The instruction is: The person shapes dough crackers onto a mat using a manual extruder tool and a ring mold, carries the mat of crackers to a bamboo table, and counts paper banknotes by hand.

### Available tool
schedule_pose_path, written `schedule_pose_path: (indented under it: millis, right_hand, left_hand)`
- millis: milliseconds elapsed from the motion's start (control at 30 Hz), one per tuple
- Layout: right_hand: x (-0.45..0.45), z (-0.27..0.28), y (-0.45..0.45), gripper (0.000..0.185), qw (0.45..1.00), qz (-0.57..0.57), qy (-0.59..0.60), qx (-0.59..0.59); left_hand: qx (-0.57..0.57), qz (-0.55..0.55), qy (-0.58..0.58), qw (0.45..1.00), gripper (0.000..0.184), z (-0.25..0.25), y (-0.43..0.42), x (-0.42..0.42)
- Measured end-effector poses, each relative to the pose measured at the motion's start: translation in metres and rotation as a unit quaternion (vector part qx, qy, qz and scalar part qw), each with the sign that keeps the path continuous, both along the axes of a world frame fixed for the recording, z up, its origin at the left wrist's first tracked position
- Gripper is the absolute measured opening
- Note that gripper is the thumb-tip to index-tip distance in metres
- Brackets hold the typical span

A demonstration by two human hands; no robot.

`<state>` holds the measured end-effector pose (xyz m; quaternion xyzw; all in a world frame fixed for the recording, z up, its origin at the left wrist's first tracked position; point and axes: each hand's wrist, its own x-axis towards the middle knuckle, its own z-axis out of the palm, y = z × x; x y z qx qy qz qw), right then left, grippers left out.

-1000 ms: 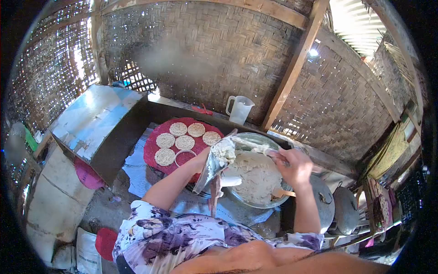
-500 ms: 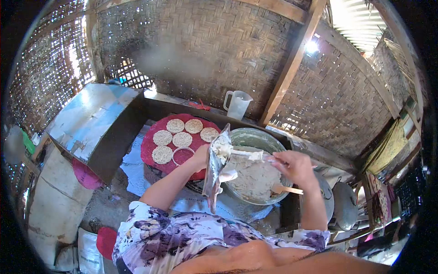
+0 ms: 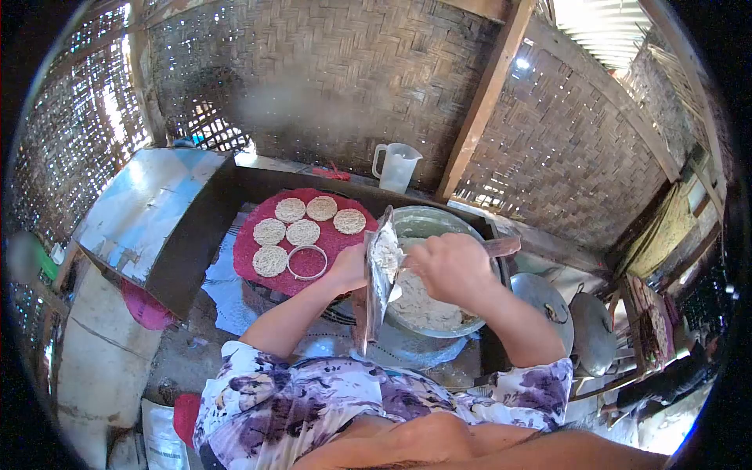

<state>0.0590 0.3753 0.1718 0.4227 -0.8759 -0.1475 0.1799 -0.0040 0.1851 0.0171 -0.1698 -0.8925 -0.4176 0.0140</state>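
My left hand grips a silvery, flexible-looking sheet-lined holder, held upright on its edge. White dough is smeared on its right-facing side. My right hand is closed around a tool whose wooden end sticks out to the right; its other end is hidden by the fist, close against the dough. Beneath my right hand stands a large basin of pale dough. On a round pink cloth left of my left hand lie several round, textured discs and a white ring.
A clear plastic pitcher stands behind the basin against the woven wall. A blue-and-white box-like panel is at left. Metal lids lie at right. At the far right, part of another person shows.
My right hand has moved left and closed in on the silvery holder, over the basin. The dough-covered length of the tool seen before is now hidden. The view has shifted slightly.
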Motion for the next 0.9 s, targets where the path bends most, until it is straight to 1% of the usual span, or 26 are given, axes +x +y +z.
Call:
schedule_pose_path:
  millis: [33,67,100,133,167,200,233,267,300,333,367,400,433,467,500,533,567,600,633,667,700,733,767,833,867,900]
  right_hand:
    - [0.0,-0.008,0.002,0.022,0.994,0.07,0.083,0.004]
    - [0.001,-0.015,0.004,0.022,0.976,0.139,0.165,0.008]
    - [0.001,-0.016,0.005,0.023,0.947,0.208,0.246,0.011]
    - [0.002,-0.009,0.01,0.023,0.93,0.243,0.276,0.009]
    - [0.004,-0.001,0.018,0.023,0.933,0.224,0.283,0.006]
    - [0.008,0.007,0.027,0.023,0.934,0.206,0.291,0.003]
    - [0.013,0.014,0.035,0.021,0.94,0.165,0.294,-0.058]
    - [0.012,0.019,0.05,0.02,0.939,0.13,0.3,-0.105]
    - [0.008,0.022,0.058,0.023,0.917,0.143,0.304,-0.216]
    - [0.005,0.014,0.057,0.022,0.916,0.091,0.228,-0.318]
    - [0.001,-0.005,0.054,0.021,0.898,0.031,0.145,-0.415]
    - [-0.009,-0.036,0.042,0.019,0.802,-0.011,-0.056,-0.595]
    - [-0.01,-0.048,0.026,0.017,0.758,-0.034,-0.15,-0.633]
    - [-0.012,-0.063,0.011,0.017,0.708,-0.013,-0.218,-0.671]
    - [-0.018,-0.086,0.0,0.017,0.667,-0.02,-0.25,-0.702]
    - [-0.018,-0.106,-0.004,0.016,0.622,-0.025,-0.283,-0.73]
    - [-0.013,-0.111,-0.001,0.017,0.652,-0.055,-0.268,-0.707]
    - [-0.008,-0.118,0.009,0.017,0.679,-0.095,-0.267,-0.677]
    - [-0.003,-0.124,0.022,0.017,0.703,-0.134,-0.266,-0.646]
    - [0.001,-0.13,0.039,0.017,0.719,-0.12,-0.25,-0.637]
    - [0.001,-0.134,0.055,0.018,0.736,-0.104,-0.234,-0.627]
    - [0.004,-0.129,0.065,0.018,0.735,-0.116,-0.232,-0.626]
    - [-0.002,-0.133,0.068,0.018,0.675,-0.068,-0.227,-0.698]
    - [-0.002,-0.108,0.054,0.018,0.767,-0.16,-0.097,-0.613]
    - [-0.011,-0.108,0.043,0.018,0.77,-0.092,-0.02,-0.632]
    - [-0.015,-0.098,0.032,0.015,0.798,-0.074,0.036,-0.597]
  left_hand:
    - [0.098,-0.014,-0.034,0.995,0.035,-0.007,-0.001,-0.003]
    - [0.195,-0.027,-0.067,0.978,0.033,-0.006,-0.002,-0.003]
    - [0.17,-0.042,-0.054,0.983,0.032,-0.003,-0.005,-0.002]
    - [0.146,-0.055,-0.042,0.987,0.032,0.0,-0.009,-0.001]
    - [0.123,-0.066,-0.027,0.99,0.031,0.009,-0.013,0.003]
    - [0.226,-0.041,-0.101,0.968,0.028,0.021,-0.013,0.007]
    - [0.327,-0.054,-0.141,0.933,0.028,0.026,-0.02,0.005]
    - [0.425,-0.071,-0.178,0.885,0.028,0.03,-0.027,0.001]
    - [0.519,-0.09,-0.211,0.823,0.029,0.037,-0.03,0.0]
    - [0.525,-0.078,-0.144,0.835,0.028,0.045,-0.027,0.004]
    - [0.427,-0.063,-0.03,0.902,0.027,0.042,-0.019,0.002]
    - [0.315,-0.048,0.081,0.945,0.027,0.036,-0.007,0.0]
    - [0.195,-0.035,0.19,0.962,0.027,0.031,0.006,-0.002]
    - [0.024,0.017,0.204,0.978,0.028,0.038,0.016,0.002]
    - [0.112,0.028,0.106,0.988,0.03,0.033,0.026,0.0]
    - [0.244,0.003,0.066,0.968,0.031,0.023,0.029,-0.004]
    - [0.37,-0.02,0.023,0.928,0.032,0.011,0.029,-0.013]
    - [0.299,-0.005,0.081,0.951,0.03,0.008,0.017,-0.021]
    - [0.461,-0.031,-0.03,0.886,0.03,0.005,0.009,-0.026]
    - [0.614,-0.033,-0.128,0.778,0.031,0.02,0.001,-0.02]
    - [0.625,-0.015,-0.162,0.763,0.034,0.03,-0.009,-0.016]
    - [0.67,-0.121,-0.178,0.711,0.034,0.02,-0.021,-0.027]
    - [0.703,-0.226,-0.192,0.647,0.034,0.01,-0.029,-0.037]
    - [0.662,-0.093,-0.164,0.725,0.032,0.02,-0.003,-0.023]
    - [0.484,-0.076,-0.027,0.871,0.029,0.024,0.008,-0.01]
    - [0.553,-0.113,-0.094,0.82,0.027,0.017,0.016,-0.016]
